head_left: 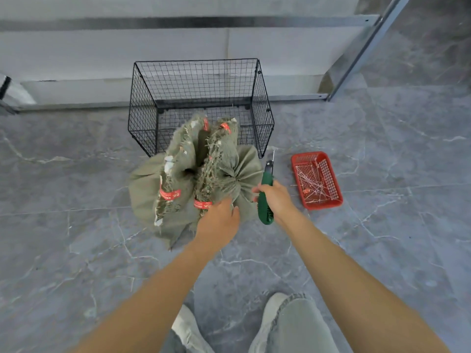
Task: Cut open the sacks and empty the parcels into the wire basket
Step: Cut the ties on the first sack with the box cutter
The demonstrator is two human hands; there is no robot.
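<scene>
Down on the grey marbled floor (76,225), the olive-green woven sacks (229,159) sit in a heap right up against the near side of the black wire basket (198,80). Their frayed tops flare upward and lean onto its front mesh. The basket itself stands at the far edge of the floor, just in front of the pale wall ledge, and no parcels show inside it. Red tags (169,194) band the ragged sack mouths, and one neck is bunched into tight pleats.

The left hand (219,220) is in on that bunched cloth, its fingers curled into the fabric just below the pleats and gripping it. The fingertips are buried in the weave. The right hand (276,200) is just beside the sacks on their right, fingers clenched round a green-handled cutter (265,215), with its dark head pointing away toward the basket's near right corner. The blade is too small to make out.

Further right on the floor, apart from the sacks, lies a red plastic tray (330,177) with a tangle of thin pale strips (314,184) in it. At the near edge are two light shoes (275,307) and grey trouser legs.
</scene>
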